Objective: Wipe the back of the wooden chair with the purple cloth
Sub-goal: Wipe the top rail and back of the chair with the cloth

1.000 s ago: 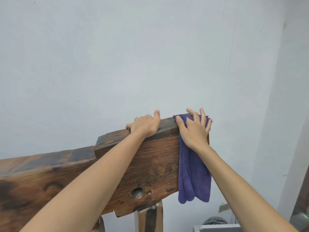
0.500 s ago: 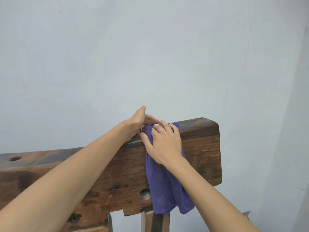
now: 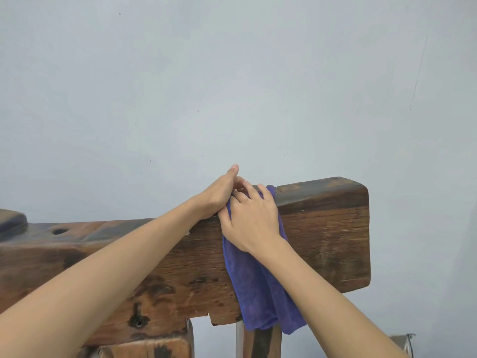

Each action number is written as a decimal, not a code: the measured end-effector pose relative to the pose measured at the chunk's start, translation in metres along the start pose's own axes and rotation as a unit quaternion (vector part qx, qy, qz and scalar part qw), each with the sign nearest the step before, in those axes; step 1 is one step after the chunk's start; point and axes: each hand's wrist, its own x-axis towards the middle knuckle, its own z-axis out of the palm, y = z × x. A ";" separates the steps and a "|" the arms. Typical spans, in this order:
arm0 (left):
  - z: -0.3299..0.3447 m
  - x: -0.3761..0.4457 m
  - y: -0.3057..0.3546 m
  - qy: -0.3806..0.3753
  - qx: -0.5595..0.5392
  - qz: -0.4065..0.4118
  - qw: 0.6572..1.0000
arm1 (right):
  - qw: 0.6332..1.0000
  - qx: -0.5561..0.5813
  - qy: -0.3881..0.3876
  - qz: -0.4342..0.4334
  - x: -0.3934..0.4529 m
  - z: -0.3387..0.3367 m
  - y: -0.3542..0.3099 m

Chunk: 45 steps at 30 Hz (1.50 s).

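Observation:
The chair's thick dark wooden back rail point(image 3: 325, 233) runs across the lower view, its right end squared off. A purple cloth point(image 3: 260, 288) is draped over the rail's top edge and hangs down its near face. My right hand point(image 3: 251, 218) lies flat on the cloth near the top, fingers spread, pressing it to the wood. My left hand point(image 3: 219, 192) rests on the rail's top edge just left of the cloth, fingers curled over the far side and touching the cloth's upper edge. Whether it pinches the cloth is hidden.
A plain pale grey wall point(image 3: 232, 86) stands right behind the chair. Two wooden uprights point(image 3: 263, 342) show below the rail. A round hole point(image 3: 60, 231) sits in the rail's top at the left. A small object point(image 3: 405, 342) peeks in at the lower right.
My right hand has slid the cloth leftward along the rail, away from its right end, and my left hand has come to meet it at the top edge. The view has shifted left.

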 end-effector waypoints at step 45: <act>-0.401 -0.264 -0.130 0.044 0.648 -0.007 0.760 | 0.942 0.076 -0.326 -0.024 0.065 0.039 -0.291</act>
